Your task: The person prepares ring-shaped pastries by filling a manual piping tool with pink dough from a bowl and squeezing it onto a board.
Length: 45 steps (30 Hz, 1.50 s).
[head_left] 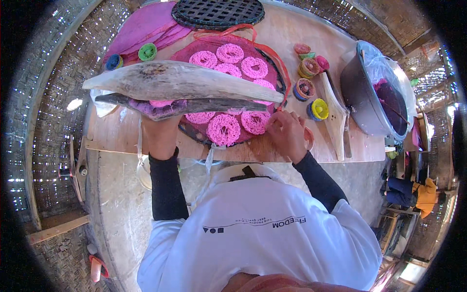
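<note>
Pink sheets (146, 31) lie stacked at the far left of a wooden table (311, 36), where they seem kept out of the way. Nearer, the left hand (158, 127) reaches beneath a long two-piece wooden press (180, 82), apparently bearing its weight from below; its fingers are hidden, so its grip cannot be told. Under and around the press, pink stringy nests (224, 130) sit close together on a cloth-lined round tray (206, 45), the cloth probably there against sticking. The right hand (287, 134), fingers bent, hovers or rests at the tray's near right edge; whether it grips anything is unclear. Farther right, small coloured cups (318, 110) stand within easy reach, before a plastic-lined grey basin (362, 95).
</note>
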{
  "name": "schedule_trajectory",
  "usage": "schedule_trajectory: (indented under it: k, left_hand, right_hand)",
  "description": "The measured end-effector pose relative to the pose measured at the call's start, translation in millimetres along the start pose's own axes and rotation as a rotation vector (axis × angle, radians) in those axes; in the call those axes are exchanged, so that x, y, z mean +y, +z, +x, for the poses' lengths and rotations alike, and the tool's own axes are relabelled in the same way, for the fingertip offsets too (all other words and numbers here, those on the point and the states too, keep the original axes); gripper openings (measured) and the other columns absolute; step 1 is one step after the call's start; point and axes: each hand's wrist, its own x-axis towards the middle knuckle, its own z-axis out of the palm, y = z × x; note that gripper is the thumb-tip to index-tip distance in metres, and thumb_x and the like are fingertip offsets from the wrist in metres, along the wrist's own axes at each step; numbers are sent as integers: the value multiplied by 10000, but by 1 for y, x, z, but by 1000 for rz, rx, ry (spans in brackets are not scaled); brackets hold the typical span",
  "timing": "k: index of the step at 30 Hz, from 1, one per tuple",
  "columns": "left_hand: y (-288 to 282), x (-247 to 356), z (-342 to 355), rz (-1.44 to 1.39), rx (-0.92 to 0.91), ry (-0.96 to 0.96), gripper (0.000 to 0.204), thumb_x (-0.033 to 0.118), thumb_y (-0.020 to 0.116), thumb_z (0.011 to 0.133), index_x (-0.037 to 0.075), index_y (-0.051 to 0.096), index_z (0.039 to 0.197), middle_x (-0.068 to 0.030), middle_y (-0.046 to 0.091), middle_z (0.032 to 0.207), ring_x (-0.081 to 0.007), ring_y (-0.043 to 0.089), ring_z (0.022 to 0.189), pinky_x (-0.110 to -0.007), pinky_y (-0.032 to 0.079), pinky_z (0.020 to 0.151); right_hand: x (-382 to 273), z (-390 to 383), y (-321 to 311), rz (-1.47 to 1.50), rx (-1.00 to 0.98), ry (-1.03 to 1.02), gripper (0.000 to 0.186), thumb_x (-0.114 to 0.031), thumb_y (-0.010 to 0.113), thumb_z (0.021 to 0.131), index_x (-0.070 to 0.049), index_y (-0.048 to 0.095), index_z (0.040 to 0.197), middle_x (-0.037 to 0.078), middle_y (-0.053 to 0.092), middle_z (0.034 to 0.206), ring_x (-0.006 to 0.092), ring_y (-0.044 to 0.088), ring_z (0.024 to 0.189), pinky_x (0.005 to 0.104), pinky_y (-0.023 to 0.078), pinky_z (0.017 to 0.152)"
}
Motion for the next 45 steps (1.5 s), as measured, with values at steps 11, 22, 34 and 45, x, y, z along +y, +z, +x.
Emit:
schedule_trajectory:
  k: [11, 22, 34, 45]
  left_hand:
    - [-64, -18, -2, 79, 232, -66, 489, 139, 709, 667, 13, 503, 1092, -141, 542, 1082, -268, 504, 1008, -361, 370, 891]
    - [-47, -59, -55, 289, -208, -111, 400, 156, 660, 702, 22, 543, 1060, -164, 549, 1069, -320, 494, 1031, -416, 363, 896]
    - [32, 52, -14, 275, -5, 55, 448, 226, 671, 701, 41, 485, 1064, -115, 506, 1038, -247, 460, 1025, -380, 299, 936]
    - [-13, 18, -46, 102, 276, -337, 106, 148, 508, 858, 49, 492, 826, 30, 390, 718, -55, 358, 628, -214, 296, 568]
  right_hand:
    - [13, 29, -52, 600, 296, -90, 326, -141, 589, 799, -39, 542, 1105, 128, 579, 995, 245, 538, 924, 353, 398, 844]
    - [-20, 31, -65, 1664, -1001, -3, 700, -496, 429, 860, 42, 315, 1294, 102, 465, 1218, 197, 431, 1123, 307, 320, 968]
    - [-3, 64, -100, 945, -372, -343, 563, -298, 699, 714, -25, 480, 1155, 103, 589, 1022, 197, 559, 905, 321, 437, 826]
    - [242, 243, -54, -221, 42, 274, 518, -353, 643, 709, -28, 513, 1091, 204, 606, 955, 311, 605, 866, 385, 473, 729]
